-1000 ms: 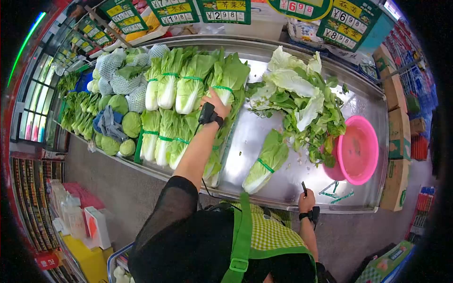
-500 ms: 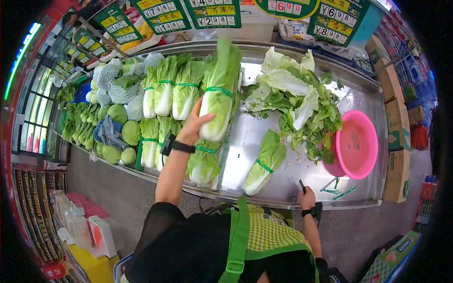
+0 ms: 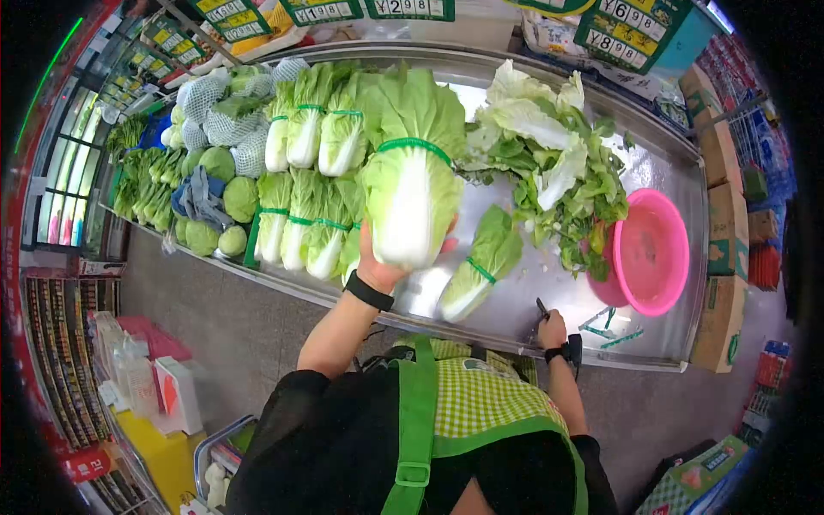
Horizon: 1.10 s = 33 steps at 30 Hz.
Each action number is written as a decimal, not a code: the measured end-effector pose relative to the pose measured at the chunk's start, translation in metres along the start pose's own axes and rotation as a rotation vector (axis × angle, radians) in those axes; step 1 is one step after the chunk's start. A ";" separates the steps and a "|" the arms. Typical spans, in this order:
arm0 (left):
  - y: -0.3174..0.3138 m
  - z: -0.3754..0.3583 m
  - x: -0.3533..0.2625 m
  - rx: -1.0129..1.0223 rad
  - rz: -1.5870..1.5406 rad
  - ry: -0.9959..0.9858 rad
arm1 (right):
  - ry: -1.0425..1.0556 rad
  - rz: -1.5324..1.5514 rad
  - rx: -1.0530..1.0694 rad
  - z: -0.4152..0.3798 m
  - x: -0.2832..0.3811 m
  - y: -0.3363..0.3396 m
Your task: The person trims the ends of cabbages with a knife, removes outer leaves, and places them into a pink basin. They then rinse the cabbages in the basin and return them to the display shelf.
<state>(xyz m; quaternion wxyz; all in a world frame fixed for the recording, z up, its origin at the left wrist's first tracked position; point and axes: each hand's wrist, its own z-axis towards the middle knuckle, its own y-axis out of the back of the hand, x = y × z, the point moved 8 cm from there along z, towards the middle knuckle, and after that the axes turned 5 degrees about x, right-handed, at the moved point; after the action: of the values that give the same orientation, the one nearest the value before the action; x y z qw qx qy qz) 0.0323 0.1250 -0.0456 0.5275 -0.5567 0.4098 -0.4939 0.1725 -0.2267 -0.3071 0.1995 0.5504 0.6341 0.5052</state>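
Note:
My left hand (image 3: 380,264) is wrapped round the base of a large napa cabbage (image 3: 414,193), lifted off the counter, its white stem end toward me and a green tape band round its middle. Low at the counter's front edge, my right hand (image 3: 552,330) is closed on a small dark knife (image 3: 542,306) pointing away from me. Between the hands a smaller banded cabbage (image 3: 482,264) lies tilted on the metal. Cut strips of green tape (image 3: 620,338) lie to the right of the knife.
Loose trimmed leaves (image 3: 554,163) are heaped at the back right, touching a pink basin (image 3: 684,257). Rows of banded cabbages (image 3: 300,225) stand left, beyond them round cabbages (image 3: 241,199) and net-wrapped produce (image 3: 202,90). Price signs (image 3: 631,30) hang over the back. The metal counter's raised rim (image 3: 601,359) runs before me.
My left hand has raised the large cabbage toward me and tipped its stem end into view. The right hand still holds the knife in about the same place. The view has shifted slightly.

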 end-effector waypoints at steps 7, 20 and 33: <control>0.011 0.004 -0.001 -0.220 -0.168 -0.107 | -0.005 0.008 -0.127 -0.011 0.059 0.027; 0.011 -0.045 -0.030 -0.228 0.216 -0.071 | -0.068 0.904 -0.142 -0.027 0.188 -0.076; 0.013 -0.032 0.002 -0.264 0.160 -0.007 | 0.751 0.994 -0.367 -0.131 0.337 0.179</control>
<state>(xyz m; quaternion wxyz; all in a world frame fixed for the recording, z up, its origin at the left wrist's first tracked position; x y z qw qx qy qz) 0.0026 0.1156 -0.0597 0.4890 -0.5884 0.5124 -0.3899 0.0492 0.0002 0.0032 -0.2024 0.5211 0.2339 0.7955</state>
